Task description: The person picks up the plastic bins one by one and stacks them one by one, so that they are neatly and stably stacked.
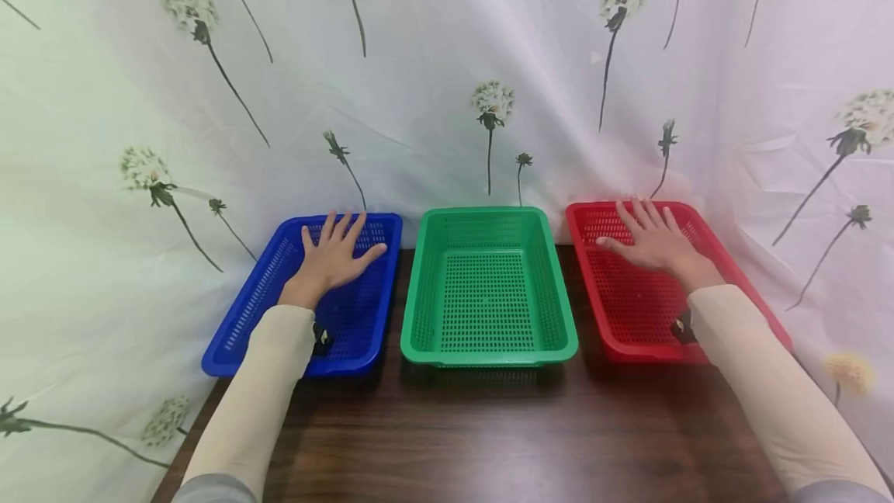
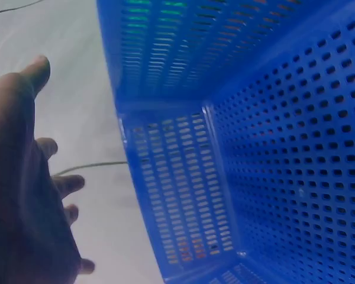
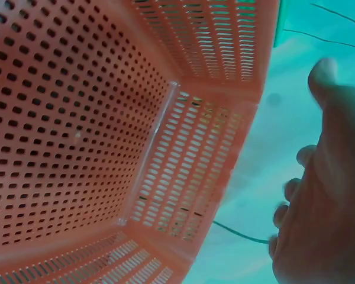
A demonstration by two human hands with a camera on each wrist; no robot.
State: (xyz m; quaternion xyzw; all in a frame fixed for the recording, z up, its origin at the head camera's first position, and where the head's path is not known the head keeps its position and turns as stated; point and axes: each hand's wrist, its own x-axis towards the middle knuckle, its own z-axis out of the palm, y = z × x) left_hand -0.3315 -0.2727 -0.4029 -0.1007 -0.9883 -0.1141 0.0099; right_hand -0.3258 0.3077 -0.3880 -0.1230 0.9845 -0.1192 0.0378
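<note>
My left hand [image 1: 328, 258] hovers over the blue basket [image 1: 359, 332], palm down with its fingers spread. Over on the right, my right hand [image 1: 653, 243] is held the same way above the red basket [image 1: 628, 309]. Neither hand holds anything. In the left wrist view, the blue basket [image 2: 284, 160] shows its slotted walls and bare floor beside the left hand [image 2: 29, 177]. The right wrist view shows the red basket [image 3: 65, 130], also with nothing inside, and the right hand [image 3: 325, 189] beyond its rim.
Between the two stands a green basket [image 1: 485, 301] with nothing in it. All three sit in a row on a dark wooden table [image 1: 489, 441]. A white curtain [image 1: 419, 99] printed with dandelions hangs right behind them and along both sides.
</note>
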